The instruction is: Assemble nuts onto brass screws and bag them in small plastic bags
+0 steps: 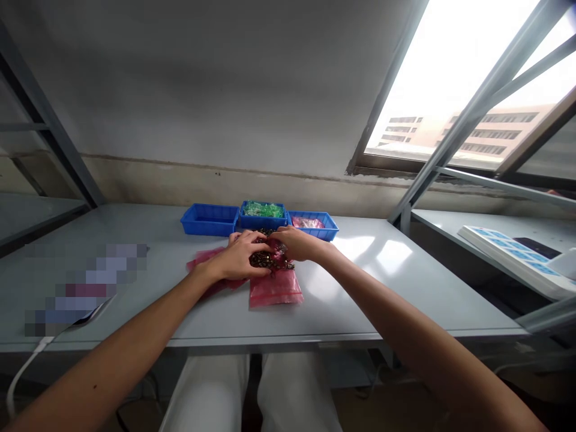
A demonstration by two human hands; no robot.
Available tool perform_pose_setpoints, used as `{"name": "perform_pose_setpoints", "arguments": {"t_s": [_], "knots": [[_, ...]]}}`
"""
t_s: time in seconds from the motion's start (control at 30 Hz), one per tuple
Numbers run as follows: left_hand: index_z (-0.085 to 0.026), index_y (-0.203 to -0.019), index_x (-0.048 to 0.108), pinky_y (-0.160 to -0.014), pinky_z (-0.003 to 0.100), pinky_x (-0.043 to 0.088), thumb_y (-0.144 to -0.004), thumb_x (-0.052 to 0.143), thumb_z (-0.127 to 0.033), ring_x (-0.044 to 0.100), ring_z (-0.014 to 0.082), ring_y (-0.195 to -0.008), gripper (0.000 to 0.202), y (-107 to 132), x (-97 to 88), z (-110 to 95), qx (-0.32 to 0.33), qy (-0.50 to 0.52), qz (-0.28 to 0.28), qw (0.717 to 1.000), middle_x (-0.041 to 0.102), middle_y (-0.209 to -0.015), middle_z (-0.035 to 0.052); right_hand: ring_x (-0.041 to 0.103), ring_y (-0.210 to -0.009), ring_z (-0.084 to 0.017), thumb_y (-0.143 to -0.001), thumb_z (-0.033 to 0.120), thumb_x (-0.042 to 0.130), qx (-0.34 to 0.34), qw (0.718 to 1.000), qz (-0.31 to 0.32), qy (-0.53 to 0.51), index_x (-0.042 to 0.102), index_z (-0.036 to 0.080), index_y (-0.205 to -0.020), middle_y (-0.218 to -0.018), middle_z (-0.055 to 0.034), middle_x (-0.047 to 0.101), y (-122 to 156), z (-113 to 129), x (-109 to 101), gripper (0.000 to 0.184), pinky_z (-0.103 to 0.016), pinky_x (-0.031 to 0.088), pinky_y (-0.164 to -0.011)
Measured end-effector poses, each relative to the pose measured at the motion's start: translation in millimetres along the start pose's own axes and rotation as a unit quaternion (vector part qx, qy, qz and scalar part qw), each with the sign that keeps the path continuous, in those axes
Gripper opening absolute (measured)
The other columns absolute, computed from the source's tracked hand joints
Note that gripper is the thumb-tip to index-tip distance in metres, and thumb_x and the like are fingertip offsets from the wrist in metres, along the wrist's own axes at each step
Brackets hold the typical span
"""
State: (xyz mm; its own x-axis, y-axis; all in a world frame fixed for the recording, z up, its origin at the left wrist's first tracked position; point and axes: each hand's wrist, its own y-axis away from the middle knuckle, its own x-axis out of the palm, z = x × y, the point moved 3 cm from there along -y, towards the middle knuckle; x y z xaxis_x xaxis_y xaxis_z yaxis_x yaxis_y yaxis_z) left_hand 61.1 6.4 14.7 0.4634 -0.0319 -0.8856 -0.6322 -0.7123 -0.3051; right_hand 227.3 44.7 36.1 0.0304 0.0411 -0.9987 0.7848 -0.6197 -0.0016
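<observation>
A heap of small dark, brass-coloured parts (261, 259) lies on the table between my hands. My left hand (238, 257) curves around its left side, thumb and fingers apart, touching the parts. At the right, my right hand (297, 242) has its fingers bent down and closed at the heap; what they pinch is hidden. Pinkish clear plastic with parts in it shows just below those fingertips. A flat pink zip bag (276, 289) lies in front of the heap. More pink bags (204, 258) are partly covered by my left hand and forearm.
Behind the heap stand a blue bin (209, 228) at the left, a middle blue bin with green bags (264, 210), and a right one with pink bags (308, 222). A blurred-out object with a white cable (31, 360) lies left. Metal posts flank the table.
</observation>
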Motion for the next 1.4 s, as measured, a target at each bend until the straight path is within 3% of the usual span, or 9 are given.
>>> {"name": "perform_pose_setpoints", "arguments": {"t_s": [0.2, 0.37, 0.6, 0.9, 0.97, 1.07, 1.17, 1.3, 1.4], "knots": [[-0.034, -0.117, 0.069, -0.105, 0.049, 0.027, -0.074, 0.070, -0.051, 0.043, 0.0329, -0.124, 0.046, -1.0, -0.5, 0.2, -0.001, 0.010, -0.014, 1.000, 0.056, -0.132, 0.0054, 0.056, -0.094, -0.023, -0.077, 0.000, 0.057, 0.008, 0.997, -0.029, 0.065, 0.068, 0.014, -0.089, -0.091, -0.0108, 0.067, 0.0, 2.8, -9.2, 0.022, -0.031, 0.039, -0.078], [-0.036, -0.117, 0.067, -0.103, 0.048, 0.029, -0.076, 0.069, -0.050, 0.044, 0.0320, -0.125, 0.044, -0.8, -0.3, 0.7, -0.010, 0.009, -0.005, 1.000, 0.055, -0.133, 0.0046, 0.057, -0.090, -0.021, -0.073, 0.000, 0.056, 0.049, 0.997, -0.047, 0.038, 0.068, 0.014, -0.092, -0.094, -0.0107, 0.066, 1.5, 0.4, -12.6, 0.026, -0.029, 0.040, -0.073], [-0.031, -0.116, 0.068, -0.102, 0.048, 0.031, -0.073, 0.070, -0.050, 0.044, 0.0328, -0.123, 0.047, -0.4, 0.6, 1.9, -0.012, 0.009, -0.011, 1.000, 0.055, -0.133, 0.0069, 0.062, -0.081, -0.020, -0.076, 0.005, 0.059, 0.049, 0.998, 0.029, -0.012, 0.068, 0.018, -0.100, -0.095, -0.0091, 0.070, -0.1, -5.7, -3.3, 0.029, -0.028, 0.042, -0.063], [-0.032, -0.118, 0.068, -0.100, 0.048, 0.031, -0.073, 0.070, -0.052, 0.045, 0.0338, -0.123, 0.049, -0.6, 1.3, 3.2, -0.007, 0.018, -0.012, 1.000, 0.056, -0.131, 0.0066, 0.064, -0.083, -0.021, -0.078, 0.005, 0.058, 0.050, 0.998, 0.046, 0.016, 0.068, 0.020, -0.108, -0.098, -0.0092, 0.071, -3.1, -2.9, -7.6, 0.035, -0.028, 0.042, -0.063], [-0.035, -0.121, 0.065, -0.099, 0.049, 0.031, -0.073, 0.069, -0.053, 0.044, 0.0344, -0.124, 0.052, -0.5, 1.4, 3.1, -0.011, 0.010, -0.006, 1.000, 0.054, -0.133, 0.0066, 0.064, -0.080, -0.020, -0.078, 0.005, 0.058, 0.053, 0.997, 0.053, 0.031, 0.069, 0.018, -0.102, -0.095, -0.0095, 0.072, -3.8, -2.1, -8.3, 0.029, -0.028, 0.040, -0.060], [-0.034, -0.123, 0.064, -0.100, 0.050, 0.031, -0.073, 0.069, -0.054, 0.043, 0.0348, -0.125, 0.054, -0.5, 1.8, 3.2, -0.017, -0.001, 0.000, 1.000, 0.053, -0.135, 0.0070, 0.061, -0.065, -0.017, -0.072, 0.000, 0.058, 0.068, 0.994, 0.072, 0.054, 0.069, 0.014, -0.077, -0.076, -0.0101, 0.070, -5.1, -1.2, -8.1, 0.019, -0.027, 0.035, -0.052], [-0.031, -0.120, 0.066, -0.101, 0.049, 0.031, -0.072, 0.070, -0.053, 0.042, 0.0345, -0.125, 0.053, -0.6, 2.3, 3.6, -0.015, -0.005, -0.002, 1.000, 0.054, -0.134, 0.0078, 0.056, -0.056, -0.015, -0.068, -0.002, 0.056, 0.082, 0.989, 0.096, 0.079, 0.065, 0.013, -0.063, -0.063, -0.0093, 0.065, -6.5, 0.4, -8.6, 0.018, -0.027, 0.031, -0.048], [-0.030, -0.119, 0.066, -0.100, 0.049, 0.031, -0.071, 0.071, -0.052, 0.043, 0.0347, -0.125, 0.052, -0.8, 2.5, 4.1, -0.014, 0.003, -0.006, 1.000, 0.054, -0.134, 0.0079, 0.057, -0.056, -0.016, -0.069, 0.000, 0.057, 0.090, 0.987, 0.112, 0.079, 0.066, 0.014, -0.063, -0.065, -0.0095, 0.066, -6.9, 2.4, -11.3, 0.018, -0.028, 0.033, -0.051], [-0.030, -0.119, 0.066, -0.101, 0.049, 0.031, -0.072, 0.071, -0.053, 0.042, 0.0352, -0.126, 0.052, -0.7, 1.9, 3.4, -0.019, 0.001, 0.003, 1.000, 0.053, -0.135, 0.0073, 0.058, -0.060, -0.018, -0.069, 0.002, 0.061, 0.094, 0.989, 0.087, 0.072, 0.068, 0.013, -0.072, -0.072, -0.0105, 0.068, -5.1, 1.6, -14.7, 0.013, -0.028, 0.032, -0.050]]}}
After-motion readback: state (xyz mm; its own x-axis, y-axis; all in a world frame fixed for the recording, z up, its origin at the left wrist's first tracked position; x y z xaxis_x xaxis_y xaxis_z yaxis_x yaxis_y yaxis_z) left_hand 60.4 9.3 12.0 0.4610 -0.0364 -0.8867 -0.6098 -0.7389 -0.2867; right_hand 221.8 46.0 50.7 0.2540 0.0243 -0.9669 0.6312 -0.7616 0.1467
